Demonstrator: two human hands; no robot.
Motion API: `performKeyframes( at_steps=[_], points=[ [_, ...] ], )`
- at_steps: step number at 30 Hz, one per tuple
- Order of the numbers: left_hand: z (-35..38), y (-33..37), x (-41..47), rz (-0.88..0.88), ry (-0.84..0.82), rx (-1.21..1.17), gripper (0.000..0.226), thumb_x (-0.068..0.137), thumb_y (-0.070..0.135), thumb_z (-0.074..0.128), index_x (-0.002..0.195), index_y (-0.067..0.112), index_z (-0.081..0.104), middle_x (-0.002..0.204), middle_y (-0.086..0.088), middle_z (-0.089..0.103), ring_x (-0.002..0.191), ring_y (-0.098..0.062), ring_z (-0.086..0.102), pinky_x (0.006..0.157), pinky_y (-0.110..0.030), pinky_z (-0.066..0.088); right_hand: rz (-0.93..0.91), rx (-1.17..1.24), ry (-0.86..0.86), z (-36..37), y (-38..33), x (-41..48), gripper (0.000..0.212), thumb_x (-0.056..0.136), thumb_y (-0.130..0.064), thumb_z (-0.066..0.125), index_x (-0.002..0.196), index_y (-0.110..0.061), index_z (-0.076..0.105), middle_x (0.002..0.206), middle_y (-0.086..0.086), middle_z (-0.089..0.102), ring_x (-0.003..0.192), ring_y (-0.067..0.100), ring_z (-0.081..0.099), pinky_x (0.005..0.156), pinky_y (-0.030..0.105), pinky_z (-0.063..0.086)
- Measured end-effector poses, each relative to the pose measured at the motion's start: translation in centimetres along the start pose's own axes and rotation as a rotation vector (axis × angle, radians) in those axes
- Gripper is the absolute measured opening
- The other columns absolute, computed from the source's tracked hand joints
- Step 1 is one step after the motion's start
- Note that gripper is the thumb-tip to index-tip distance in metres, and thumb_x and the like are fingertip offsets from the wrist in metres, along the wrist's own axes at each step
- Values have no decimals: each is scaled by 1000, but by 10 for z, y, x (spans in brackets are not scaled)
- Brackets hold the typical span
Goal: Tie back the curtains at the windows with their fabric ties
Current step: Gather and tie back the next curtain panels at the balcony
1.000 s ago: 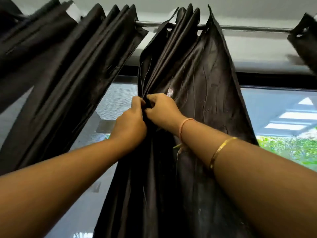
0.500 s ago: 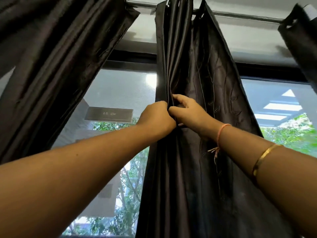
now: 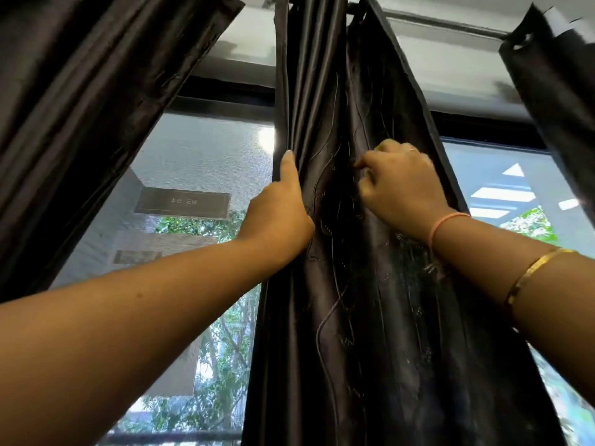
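A dark, shiny curtain panel (image 3: 380,317) hangs in gathered folds from a metal rod (image 3: 444,24) in the middle of the view. My left hand (image 3: 280,217) grips the panel's left edge, thumb up along the outer fold and fingers hidden behind the cloth. My right hand (image 3: 399,181) is curled into the folds to the right of it and pinches the fabric. Loose threads trail down the cloth below the hands. No fabric tie can be made out.
Another dark curtain (image 3: 80,107) hangs bunched at the upper left, and a third (image 3: 557,101) at the upper right. Behind them is a window with a mesh screen (image 3: 199,162), a building and trees outside.
My hands, which were pressed together on one fold, have moved apart: the left to the panel's left edge, the right further right. The view has dropped lower.
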State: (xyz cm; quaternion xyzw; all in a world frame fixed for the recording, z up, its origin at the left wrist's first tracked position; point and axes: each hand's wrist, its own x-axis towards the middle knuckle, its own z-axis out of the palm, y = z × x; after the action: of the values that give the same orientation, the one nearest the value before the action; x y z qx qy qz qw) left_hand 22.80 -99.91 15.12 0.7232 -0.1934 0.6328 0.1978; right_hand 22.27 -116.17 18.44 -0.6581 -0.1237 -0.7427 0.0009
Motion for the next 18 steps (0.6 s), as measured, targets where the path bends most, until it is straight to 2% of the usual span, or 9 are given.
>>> performKeyframes(
  at_steps=[2,3,5,8,9,11,13,16,18],
  points=[
    [-1,1,-2,65,-23,13,90,82,4,54,146,39,1,94,-4,46,66,-18,46,57,-28,35,9,-136,96,-7,13,1,32,85,-17,50,113,-8,62,117,16,54,110,37,45,90,42,34],
    [-1,2,-2,71,-26,39,85,83,4,53,145,40,7,102,-6,44,71,-20,48,61,-29,36,35,-176,132,-10,19,3,34,82,-14,51,114,-8,60,122,17,51,114,37,42,93,43,30],
    [0,4,-2,60,-16,115,59,85,7,50,138,27,34,114,-9,43,86,-30,52,67,-32,35,119,-280,129,-16,27,4,45,80,-11,54,124,-10,51,132,21,41,121,39,36,97,45,27],
    [-2,6,1,35,7,127,33,85,14,50,119,12,52,117,-10,47,98,-36,52,71,-33,35,357,-209,-53,-23,35,6,62,84,-16,57,139,-10,30,134,25,38,119,44,39,90,47,35],
    [-2,6,2,42,18,114,31,86,18,50,116,11,53,116,-9,49,98,-34,53,72,-32,35,424,-92,-94,-23,36,6,56,85,-18,57,135,-7,34,129,26,44,114,44,45,84,44,38],
    [-4,7,5,61,41,96,29,86,21,52,114,12,56,114,-8,52,100,-32,54,73,-31,36,468,100,-79,-23,35,5,27,86,-17,55,109,-4,49,115,26,56,100,42,54,73,36,35],
    [-5,8,6,65,47,58,34,85,16,54,119,15,53,115,-8,52,98,-29,53,73,-30,35,406,119,-38,-22,27,4,10,85,-17,55,88,-11,47,105,23,60,86,37,53,67,32,31],
    [-8,11,6,33,20,-80,64,81,8,61,135,23,30,112,-6,50,81,-21,49,62,-27,36,276,126,-74,-13,5,4,12,84,-21,57,87,-16,47,100,17,62,85,35,55,65,30,30],
    [-12,10,5,-25,-8,-182,80,80,7,65,140,23,15,98,-3,49,67,-15,49,52,-22,38,211,201,-141,-4,-11,3,12,81,-23,60,86,-16,51,89,11,59,83,31,55,64,28,31]
  ],
)
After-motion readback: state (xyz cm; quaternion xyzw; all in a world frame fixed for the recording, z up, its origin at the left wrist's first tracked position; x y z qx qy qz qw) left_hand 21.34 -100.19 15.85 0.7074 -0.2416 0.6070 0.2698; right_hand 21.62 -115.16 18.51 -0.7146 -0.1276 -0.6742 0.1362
